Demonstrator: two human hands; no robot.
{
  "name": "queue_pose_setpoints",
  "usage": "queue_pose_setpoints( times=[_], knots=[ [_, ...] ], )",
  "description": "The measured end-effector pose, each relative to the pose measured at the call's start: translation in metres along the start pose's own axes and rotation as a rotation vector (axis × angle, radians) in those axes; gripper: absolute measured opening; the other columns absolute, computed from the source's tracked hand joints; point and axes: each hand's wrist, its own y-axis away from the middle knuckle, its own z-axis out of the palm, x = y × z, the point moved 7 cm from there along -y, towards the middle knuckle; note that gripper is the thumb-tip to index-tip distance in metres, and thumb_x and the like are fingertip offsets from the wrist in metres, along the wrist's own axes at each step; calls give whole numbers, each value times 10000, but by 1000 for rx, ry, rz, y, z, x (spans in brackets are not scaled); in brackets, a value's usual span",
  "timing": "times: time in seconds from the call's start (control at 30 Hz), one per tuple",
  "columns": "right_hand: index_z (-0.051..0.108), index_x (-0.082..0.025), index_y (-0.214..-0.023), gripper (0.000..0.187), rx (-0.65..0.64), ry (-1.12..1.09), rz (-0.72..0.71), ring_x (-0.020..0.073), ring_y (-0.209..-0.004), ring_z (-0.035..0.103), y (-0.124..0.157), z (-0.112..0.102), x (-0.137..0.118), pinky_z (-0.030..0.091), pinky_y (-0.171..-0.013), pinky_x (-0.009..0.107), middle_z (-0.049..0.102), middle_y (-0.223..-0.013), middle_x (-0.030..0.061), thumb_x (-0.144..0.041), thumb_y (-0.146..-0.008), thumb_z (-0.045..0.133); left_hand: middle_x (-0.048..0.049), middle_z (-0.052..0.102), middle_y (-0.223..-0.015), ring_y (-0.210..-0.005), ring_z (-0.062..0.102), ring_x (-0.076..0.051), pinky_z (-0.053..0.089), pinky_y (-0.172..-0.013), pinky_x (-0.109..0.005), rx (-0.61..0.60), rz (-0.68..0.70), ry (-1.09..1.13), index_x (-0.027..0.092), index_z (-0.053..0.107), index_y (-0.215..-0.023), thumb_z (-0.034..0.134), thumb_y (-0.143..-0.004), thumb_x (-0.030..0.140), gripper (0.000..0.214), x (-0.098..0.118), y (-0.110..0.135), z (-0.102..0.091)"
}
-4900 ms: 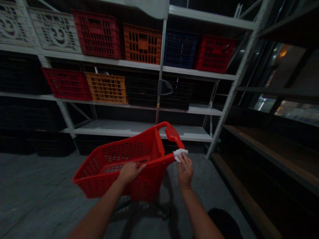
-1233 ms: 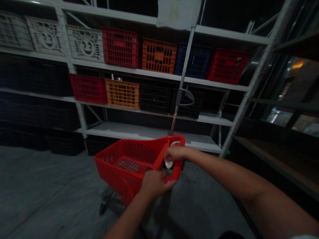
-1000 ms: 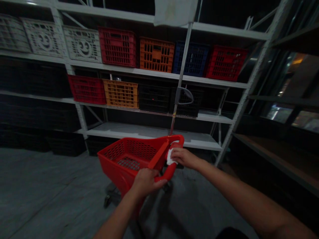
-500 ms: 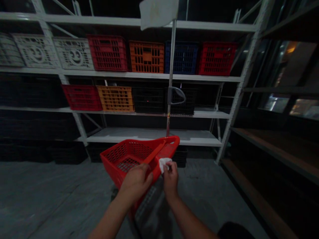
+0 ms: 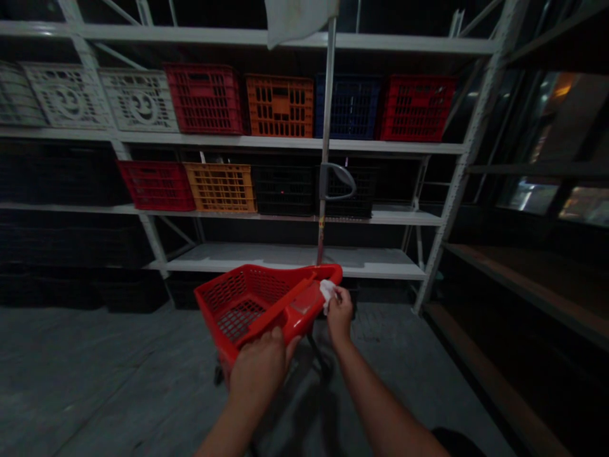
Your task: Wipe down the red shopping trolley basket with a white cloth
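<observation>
A red plastic shopping trolley [image 5: 247, 303] with a mesh basket stands on the floor in front of me. My left hand [image 5: 261, 367] is closed on its near rim. My right hand [image 5: 339, 314] pinches a small white cloth [image 5: 327, 292] against the trolley's red handle [image 5: 318, 289] at the right end. The trolley's wheels are mostly hidden below the basket and my arms.
White metal shelving [image 5: 295, 143] runs across the back, carrying white, red, orange, blue and black crates. A tall pole with a grey handle [image 5: 328, 181] rises behind the trolley. More dark shelves [image 5: 528, 279] line the right side. The grey concrete floor [image 5: 95, 374] spreads to the left.
The trolley has turned and tilted between the frames. My right hand has moved the cloth along the handle from its lower bar up to its right end. My left hand slid along the rim.
</observation>
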Motion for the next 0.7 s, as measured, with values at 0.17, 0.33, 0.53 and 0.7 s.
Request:
queue_pose_setpoints(
  times=[0.17,0.33,0.53,0.7],
  knots=[
    [574,-179,-815,179,-30,-47,-163,177,-893,512,13,-16,-33,383,-817,271,571,-902,76,-181,-820,395,-137,649,-816,-714,617,-238,441,-644,-347,-7,7,25,139,574,-976,235,-843,486,503,-9,7,-1],
    [625,-164,-815,154,-403,249,-162,170,-823,544,-53,-15,-23,381,-739,247,636,-861,53,-150,-763,480,-131,652,-803,-691,616,-257,443,-605,-349,38,11,-8,159,596,-927,256,-835,489,482,-17,17,-2],
    [661,-144,-819,237,-957,471,-109,138,-689,543,-81,30,-21,355,-596,200,659,-786,29,-57,-698,477,-118,651,-777,-671,612,-249,435,-616,-346,53,23,2,160,594,-869,263,-833,493,472,-18,19,-4],
    [658,-124,-814,296,-1145,464,-78,86,-509,467,-88,35,-18,335,-510,177,614,-609,-13,0,-632,460,-116,655,-785,-692,611,-243,428,-631,-336,41,8,0,166,592,-895,270,-829,501,470,-23,21,-5]
  ],
)
